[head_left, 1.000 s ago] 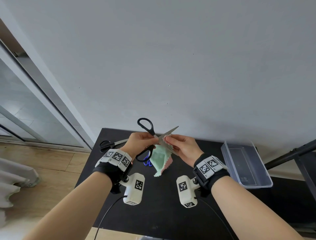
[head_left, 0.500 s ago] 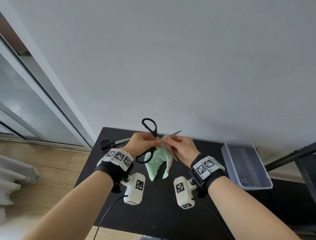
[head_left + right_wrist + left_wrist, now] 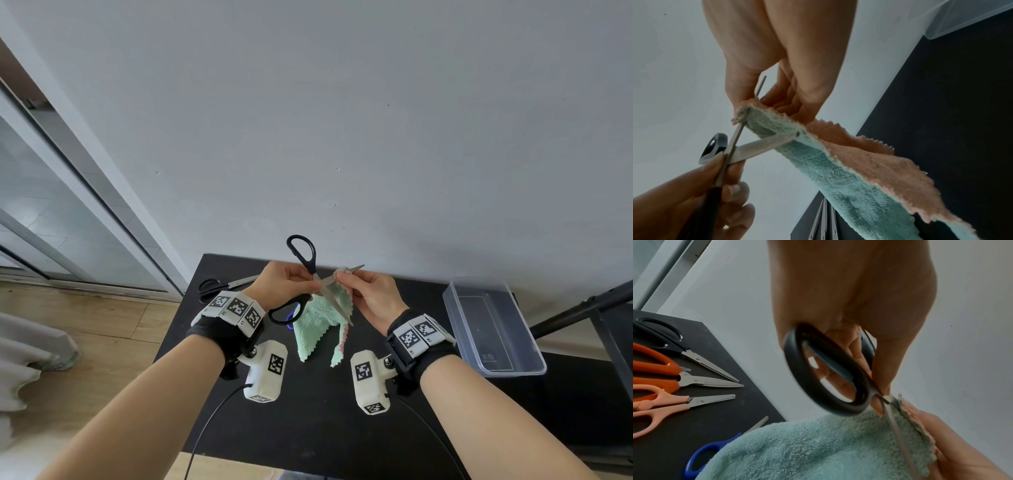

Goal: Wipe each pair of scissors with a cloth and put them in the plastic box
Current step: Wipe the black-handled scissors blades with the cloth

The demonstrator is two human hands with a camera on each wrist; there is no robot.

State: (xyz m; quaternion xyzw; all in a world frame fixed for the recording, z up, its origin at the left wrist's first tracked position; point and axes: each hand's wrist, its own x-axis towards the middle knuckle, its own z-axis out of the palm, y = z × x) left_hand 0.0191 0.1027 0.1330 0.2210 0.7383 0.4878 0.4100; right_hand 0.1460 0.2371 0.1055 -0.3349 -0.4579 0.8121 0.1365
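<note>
A plain grey-white wall [image 3: 342,120] fills the upper view, with a glass sliding door [image 3: 51,212] and wood-plank floor [image 3: 85,329] at left. Against the wall stands a black surface [image 3: 308,428], where a person wipes scissors.

At its right end sits one clear plastic box [image 3: 493,325], holding no scissors; a small label on its floor is too small to read. A dark metal frame [image 3: 582,308] stands just beyond it.

One cloth [image 3: 315,329], mint green on one side and pink on the other with scalloped edges, hangs above the surface between the hands.

The left hand [image 3: 284,286] grasps the black-handled scissors [image 3: 303,253] near the pivot, blades spread apart, one handle loop up toward the wall and one down. The right hand [image 3: 370,291] pinches the folded cloth around the upper blade, whose tip pokes out past the fingers; both grips are clenched on what they hold.

Five more pairs lie on the surface at left, seen from the left wrist: one black [image 3: 663,337], one orange [image 3: 657,369], one pale pink [image 3: 657,405] and one blue [image 3: 701,457], the last partly under the cloth; the fifth shows only a blade tip [image 3: 756,423].

Each wrist wears a black band with square black-and-white coded markers [image 3: 236,308] and a white camera housing [image 3: 267,370]; no brand name can be read.
</note>
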